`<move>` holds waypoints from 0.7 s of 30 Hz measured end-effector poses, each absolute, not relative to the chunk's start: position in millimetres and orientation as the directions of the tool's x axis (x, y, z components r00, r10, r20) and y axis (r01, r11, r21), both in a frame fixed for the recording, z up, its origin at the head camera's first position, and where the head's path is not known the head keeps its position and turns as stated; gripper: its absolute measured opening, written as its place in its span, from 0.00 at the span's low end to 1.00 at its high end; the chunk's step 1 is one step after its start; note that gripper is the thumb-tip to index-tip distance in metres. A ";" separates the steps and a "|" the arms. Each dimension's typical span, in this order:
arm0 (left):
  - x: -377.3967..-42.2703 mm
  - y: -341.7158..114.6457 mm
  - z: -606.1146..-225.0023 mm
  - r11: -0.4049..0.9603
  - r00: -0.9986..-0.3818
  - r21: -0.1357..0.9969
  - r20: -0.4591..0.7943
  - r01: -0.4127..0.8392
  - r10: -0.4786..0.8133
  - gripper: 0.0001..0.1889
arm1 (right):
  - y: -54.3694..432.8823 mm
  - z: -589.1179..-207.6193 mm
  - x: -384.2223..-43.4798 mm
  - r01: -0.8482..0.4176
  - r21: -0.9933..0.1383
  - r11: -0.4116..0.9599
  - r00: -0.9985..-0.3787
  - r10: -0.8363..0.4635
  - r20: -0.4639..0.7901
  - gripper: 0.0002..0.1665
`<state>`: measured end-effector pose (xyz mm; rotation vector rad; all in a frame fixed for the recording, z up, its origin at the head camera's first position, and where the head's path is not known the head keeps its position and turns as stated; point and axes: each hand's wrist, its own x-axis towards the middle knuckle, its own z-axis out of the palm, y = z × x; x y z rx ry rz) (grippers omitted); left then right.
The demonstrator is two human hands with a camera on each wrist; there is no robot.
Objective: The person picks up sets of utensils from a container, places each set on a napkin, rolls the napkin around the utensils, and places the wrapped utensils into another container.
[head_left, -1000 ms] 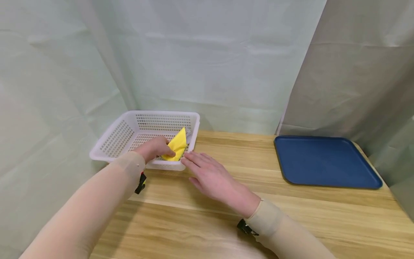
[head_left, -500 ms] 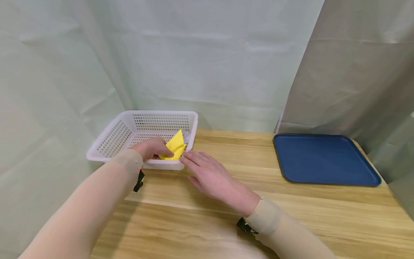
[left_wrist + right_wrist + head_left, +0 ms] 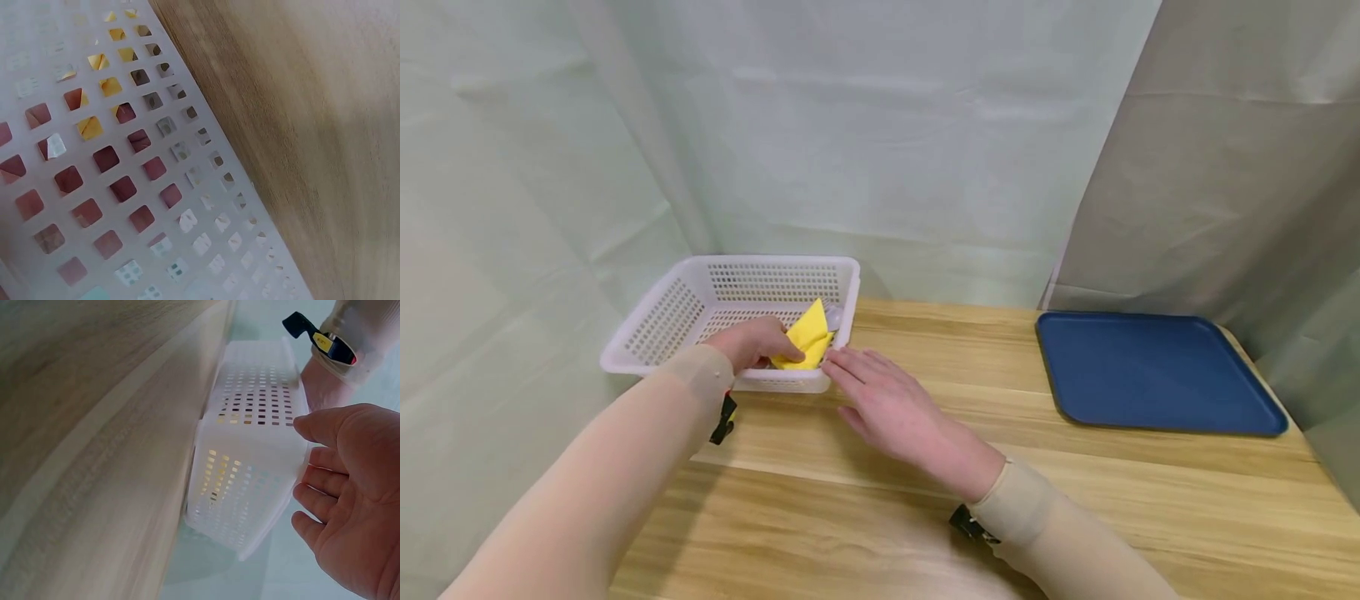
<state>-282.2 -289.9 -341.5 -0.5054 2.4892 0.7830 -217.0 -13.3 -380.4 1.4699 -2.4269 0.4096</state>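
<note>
Inside the white perforated plastic basket (image 3: 658, 367), my left hand (image 3: 758, 342) pinches a folded yellow cloth (image 3: 808, 333), thumb on top and the other fingers hidden beneath. A small clear item (image 3: 833, 315) shows partly behind the cloth at the basket's right wall. My right hand (image 3: 891, 404) is outstretched, its fingertips right at the basket's front right corner. In the right wrist view, this right hand (image 3: 359, 494) has its palm showing and fingers loosely extended by the rim. Through the holes of the basket wall (image 3: 206, 256), the left wrist view shows bits of yellow and of my fingers.
A blue rectangular tray (image 3: 1161, 375) lies at the right of the wooden table (image 3: 880, 525). Pale curtains (image 3: 880, 150) hang close behind the basket and along the left side. A grey curtain (image 3: 1247, 167) stands behind the tray.
The yellow cloth has shifted slightly left and down in the basket with my left hand, and its right corner has folded over. My right hand has stayed at the basket's corner.
</note>
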 end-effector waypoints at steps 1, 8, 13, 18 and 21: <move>-282.8 -290.1 -342.0 0.770 -0.817 0.429 -0.541 -0.473 -0.201 0.36 | -13.1 -380.8 -217.5 -0.891 -0.096 0.444 -0.446 -0.814 0.373 0.43; -288.3 -291.5 -347.4 0.790 -0.810 0.410 -0.559 -0.456 -0.178 0.35 | -11.6 -382.4 -220.0 -0.893 -0.076 0.445 -0.438 -0.814 0.383 0.42; -288.2 -291.3 -346.6 0.800 -0.806 0.400 -0.568 -0.446 -0.166 0.35 | -10.6 -382.3 -220.2 -0.894 -0.078 0.441 -0.435 -0.813 0.387 0.42; -288.2 -289.4 -345.1 0.803 -0.803 0.390 -0.571 -0.450 -0.172 0.37 | -10.4 -381.6 -219.9 -0.894 -0.057 0.444 -0.429 -0.814 0.392 0.42; -287.5 -286.4 -343.7 0.815 -0.803 0.370 -0.567 -0.447 -0.183 0.36 | -10.5 -381.2 -219.7 -0.896 -0.058 0.440 -0.425 -0.814 0.396 0.42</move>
